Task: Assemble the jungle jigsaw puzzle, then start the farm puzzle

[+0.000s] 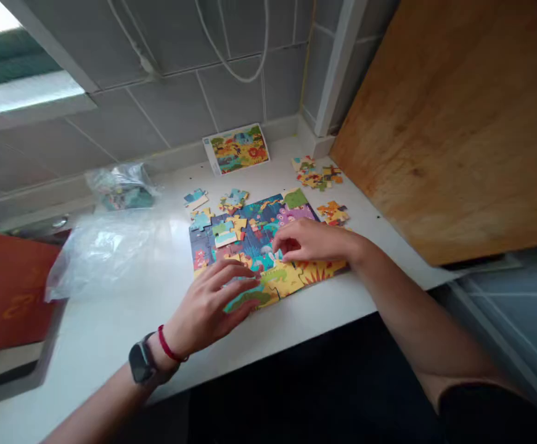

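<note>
A colourful jigsaw puzzle (291,280) lies on the white counter, its near rows joined together, with loose puzzle pieces (225,233) resting on its left part. My left hand (217,296) is over the puzzle's near left corner, fingers apart and stretched out, holding nothing I can see. A dark watch and a red band are on that wrist. Over the middle right of the puzzle is my right hand (309,240), fingers curled and thumb close to the index fingertip. Whatever is between those fingertips, if anything, is too small to make out.
Loose pieces lie behind the puzzle (235,198) and to its right (333,213). A picture card (238,150) leans at the wall. Clear plastic bags (104,256) and a red box (12,290) are at left; a wooden panel (457,123) bounds the right.
</note>
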